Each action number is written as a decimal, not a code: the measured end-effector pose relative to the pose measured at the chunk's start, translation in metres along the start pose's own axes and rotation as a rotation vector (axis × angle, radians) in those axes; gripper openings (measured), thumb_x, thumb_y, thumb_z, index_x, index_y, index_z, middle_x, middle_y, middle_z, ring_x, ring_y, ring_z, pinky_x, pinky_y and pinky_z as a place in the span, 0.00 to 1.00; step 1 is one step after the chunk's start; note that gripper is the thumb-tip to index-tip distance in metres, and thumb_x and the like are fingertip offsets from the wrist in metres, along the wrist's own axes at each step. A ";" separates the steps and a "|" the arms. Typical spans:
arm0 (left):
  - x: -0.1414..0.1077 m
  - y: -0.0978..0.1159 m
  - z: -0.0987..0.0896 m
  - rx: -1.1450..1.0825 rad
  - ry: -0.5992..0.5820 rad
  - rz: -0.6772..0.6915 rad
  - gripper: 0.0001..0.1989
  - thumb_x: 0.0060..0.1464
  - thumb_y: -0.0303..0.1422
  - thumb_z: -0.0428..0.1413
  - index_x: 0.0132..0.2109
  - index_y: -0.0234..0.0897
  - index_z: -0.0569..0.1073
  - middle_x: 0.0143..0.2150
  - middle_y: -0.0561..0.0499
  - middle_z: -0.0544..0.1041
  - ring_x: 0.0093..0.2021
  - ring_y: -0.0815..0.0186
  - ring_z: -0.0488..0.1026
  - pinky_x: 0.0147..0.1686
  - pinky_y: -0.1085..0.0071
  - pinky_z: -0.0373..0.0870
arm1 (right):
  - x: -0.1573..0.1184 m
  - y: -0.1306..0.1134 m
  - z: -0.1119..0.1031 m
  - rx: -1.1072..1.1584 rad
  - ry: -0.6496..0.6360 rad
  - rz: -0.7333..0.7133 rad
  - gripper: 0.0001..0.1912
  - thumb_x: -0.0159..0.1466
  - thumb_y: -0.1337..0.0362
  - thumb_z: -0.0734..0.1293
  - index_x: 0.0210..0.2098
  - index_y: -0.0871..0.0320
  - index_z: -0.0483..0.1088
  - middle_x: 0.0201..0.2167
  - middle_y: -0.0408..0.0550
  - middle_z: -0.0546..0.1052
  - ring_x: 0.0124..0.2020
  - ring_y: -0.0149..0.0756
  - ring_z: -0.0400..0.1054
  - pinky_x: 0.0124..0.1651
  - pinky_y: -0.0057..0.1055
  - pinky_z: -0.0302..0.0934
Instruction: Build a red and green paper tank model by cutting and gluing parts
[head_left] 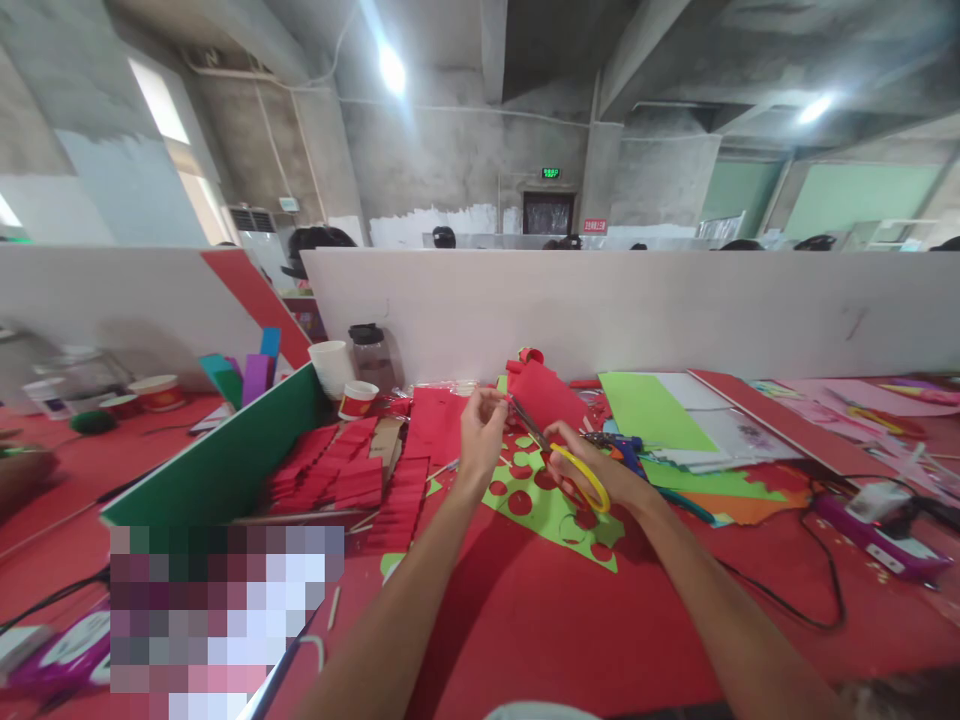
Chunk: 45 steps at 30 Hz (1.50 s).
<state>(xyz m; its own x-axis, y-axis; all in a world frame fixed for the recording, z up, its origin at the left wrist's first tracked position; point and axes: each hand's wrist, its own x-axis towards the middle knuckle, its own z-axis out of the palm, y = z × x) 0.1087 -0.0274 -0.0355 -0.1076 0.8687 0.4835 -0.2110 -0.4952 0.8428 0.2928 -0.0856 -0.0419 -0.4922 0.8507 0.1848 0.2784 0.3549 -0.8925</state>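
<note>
My right hand (589,462) is closed around a pair of scissors (600,490) with yellow handles. Their dark blades point up and left, the tips close to the fingertips of my left hand (482,432). That hand is held in a pinch; whatever sits between its fingers is too small to make out. Below both hands lies a light green sheet (559,525) with several round holes cut through it. Behind the scissors is a piece of red paper (553,393), partly rolled at its top. More red paper (433,425) lies flat just left of my left hand.
Stacked red strips (358,482) fill the left side beside a green divider (225,450). A paper cup (358,400) and a dark-lidded bottle (369,355) stand behind. To the right are green sheets (652,405), a blue glue gun (626,445) and a purple power strip (877,540) with cables.
</note>
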 end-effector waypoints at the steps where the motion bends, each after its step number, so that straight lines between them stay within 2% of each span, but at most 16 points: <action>1: 0.001 0.000 -0.001 0.007 0.000 0.010 0.07 0.53 0.34 0.57 0.38 0.38 0.69 0.28 0.55 0.72 0.26 0.71 0.71 0.30 0.74 0.70 | 0.000 0.000 -0.001 -0.010 -0.002 -0.009 0.22 0.66 0.46 0.61 0.51 0.52 0.54 0.25 0.36 0.66 0.20 0.26 0.59 0.20 0.21 0.54; 10: 0.002 0.003 -0.003 0.032 -0.029 0.066 0.08 0.53 0.37 0.58 0.38 0.38 0.71 0.29 0.55 0.72 0.28 0.70 0.70 0.30 0.74 0.69 | 0.002 0.007 -0.002 -0.042 0.010 -0.001 0.22 0.66 0.48 0.61 0.51 0.52 0.53 0.23 0.34 0.63 0.18 0.25 0.58 0.18 0.20 0.53; 15: 0.002 0.005 -0.003 0.032 0.001 0.080 0.09 0.52 0.37 0.60 0.36 0.38 0.70 0.30 0.54 0.73 0.29 0.70 0.70 0.31 0.75 0.69 | 0.002 0.007 -0.001 -0.065 0.030 -0.020 0.20 0.67 0.50 0.60 0.52 0.53 0.53 0.22 0.34 0.64 0.18 0.26 0.59 0.20 0.20 0.54; 26: 0.002 0.001 -0.004 0.028 -0.037 0.088 0.10 0.54 0.39 0.58 0.38 0.37 0.72 0.33 0.50 0.75 0.34 0.67 0.72 0.36 0.72 0.71 | 0.003 0.008 0.007 -0.056 0.070 -0.036 0.23 0.67 0.46 0.60 0.54 0.53 0.56 0.23 0.38 0.65 0.18 0.30 0.59 0.19 0.26 0.54; 31: 0.003 0.001 -0.003 0.046 -0.010 0.093 0.10 0.54 0.39 0.59 0.37 0.37 0.71 0.31 0.52 0.74 0.31 0.69 0.71 0.35 0.73 0.70 | 0.005 0.012 0.007 -0.057 0.090 -0.038 0.22 0.66 0.45 0.59 0.55 0.47 0.58 0.23 0.40 0.66 0.19 0.34 0.61 0.21 0.29 0.56; 34: 0.003 0.001 -0.003 0.054 -0.017 0.107 0.09 0.54 0.38 0.58 0.37 0.37 0.71 0.31 0.52 0.74 0.32 0.68 0.72 0.35 0.73 0.70 | 0.005 0.013 0.007 -0.051 0.088 -0.020 0.23 0.66 0.43 0.59 0.55 0.45 0.58 0.23 0.40 0.66 0.18 0.32 0.60 0.21 0.28 0.56; 39: 0.002 0.002 -0.002 0.074 -0.014 0.105 0.09 0.54 0.38 0.58 0.37 0.37 0.70 0.31 0.52 0.74 0.31 0.69 0.72 0.34 0.73 0.70 | 0.005 0.009 0.010 -0.038 0.100 -0.019 0.25 0.66 0.40 0.57 0.52 0.50 0.61 0.22 0.39 0.64 0.19 0.30 0.57 0.21 0.27 0.53; 45: 0.001 0.006 0.000 0.073 -0.011 0.094 0.08 0.54 0.37 0.58 0.36 0.37 0.70 0.30 0.52 0.74 0.31 0.68 0.73 0.34 0.73 0.70 | 0.006 -0.002 0.010 -0.032 0.067 -0.051 0.25 0.63 0.36 0.57 0.46 0.48 0.64 0.21 0.41 0.64 0.18 0.32 0.56 0.20 0.29 0.53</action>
<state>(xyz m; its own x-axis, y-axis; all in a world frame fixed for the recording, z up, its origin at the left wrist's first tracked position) 0.1073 -0.0293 -0.0301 -0.1129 0.8183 0.5636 -0.1294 -0.5745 0.8082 0.2810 -0.0849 -0.0431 -0.4500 0.8549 0.2582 0.2811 0.4100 -0.8677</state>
